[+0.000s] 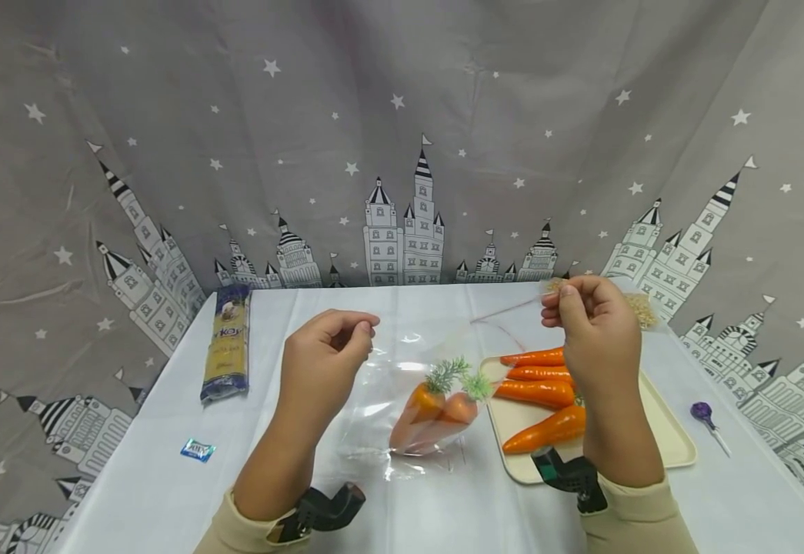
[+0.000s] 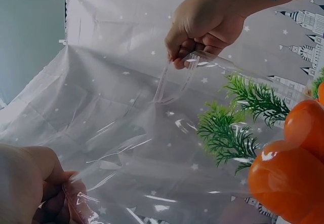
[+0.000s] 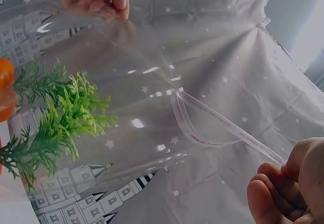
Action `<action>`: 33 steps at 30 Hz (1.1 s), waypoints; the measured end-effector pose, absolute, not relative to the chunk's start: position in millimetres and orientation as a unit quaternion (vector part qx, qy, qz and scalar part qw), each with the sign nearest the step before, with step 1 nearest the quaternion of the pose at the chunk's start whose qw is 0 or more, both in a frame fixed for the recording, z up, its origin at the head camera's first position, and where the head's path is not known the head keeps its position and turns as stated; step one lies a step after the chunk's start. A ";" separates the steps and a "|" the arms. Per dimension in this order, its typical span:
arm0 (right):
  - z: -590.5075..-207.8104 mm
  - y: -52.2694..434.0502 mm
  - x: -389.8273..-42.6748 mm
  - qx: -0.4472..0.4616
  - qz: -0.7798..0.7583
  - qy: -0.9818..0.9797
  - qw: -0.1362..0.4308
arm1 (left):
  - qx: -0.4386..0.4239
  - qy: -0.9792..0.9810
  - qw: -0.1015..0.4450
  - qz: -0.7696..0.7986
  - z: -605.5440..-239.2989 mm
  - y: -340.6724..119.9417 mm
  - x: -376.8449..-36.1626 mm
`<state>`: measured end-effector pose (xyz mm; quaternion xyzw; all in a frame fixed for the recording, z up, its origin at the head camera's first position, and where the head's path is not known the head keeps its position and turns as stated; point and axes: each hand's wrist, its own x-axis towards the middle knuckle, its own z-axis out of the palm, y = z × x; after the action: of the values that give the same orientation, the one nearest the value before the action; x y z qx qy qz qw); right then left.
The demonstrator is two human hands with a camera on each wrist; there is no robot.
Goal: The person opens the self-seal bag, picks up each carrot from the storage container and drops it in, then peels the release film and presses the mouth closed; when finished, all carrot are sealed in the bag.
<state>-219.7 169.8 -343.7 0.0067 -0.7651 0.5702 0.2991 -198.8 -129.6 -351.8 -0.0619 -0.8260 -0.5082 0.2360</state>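
Over a white tablecloth (image 1: 166, 477) before a star-and-castle curtain (image 1: 402, 138), we hold both hands raised. Our left hand (image 1: 325, 362) and right hand (image 1: 592, 323) each pinch an edge of the clear plastic bag (image 1: 402, 400), stretching its mouth apart. Two toy carrots (image 1: 436, 412) sit inside, beside the cream tray (image 1: 665, 431).

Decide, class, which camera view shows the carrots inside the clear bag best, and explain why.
The head view: both carrots show whole inside the clear bag, orange bodies and green tops. The left wrist view crops them at its right edge. The right wrist view shows mostly their green tops, with only an orange sliver.
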 end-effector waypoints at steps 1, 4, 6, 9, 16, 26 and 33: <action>-343.9 170.7 -219.6 0.007 0.570 -0.766 0.299 | -0.062 -0.827 0.236 -0.507 -351.6 -129.6 -198.9; -344.5 173.0 -219.5 0.005 0.568 -0.767 0.298 | -0.061 -0.828 0.233 -0.507 -351.0 -129.6 -198.5; -344.9 174.4 -219.4 0.001 0.566 -0.769 0.298 | -0.058 -0.829 0.230 -0.507 -350.5 -129.6 -198.2; -345.6 176.8 -218.8 -0.008 0.561 -0.772 0.297 | -0.053 -0.831 0.229 -0.504 -349.9 -129.5 -197.6; -346.4 181.4 -216.3 -0.019 0.549 -0.780 0.301 | -0.052 -0.833 0.226 -0.503 -350.0 -129.4 -197.5; -347.3 185.4 -217.0 -0.020 0.549 -0.777 0.307 | -0.053 -0.832 0.227 -0.503 -349.6 -129.0 -197.5; -349.1 190.5 -216.7 -0.037 0.541 -0.782 0.309 | -0.052 -0.835 0.229 -0.498 -349.6 -129.9 -198.5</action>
<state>-216.7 190.5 -349.1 -0.0367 -0.7816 0.5405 0.3091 -198.5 -129.9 -349.6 -0.0522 -0.8347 -0.4983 0.2286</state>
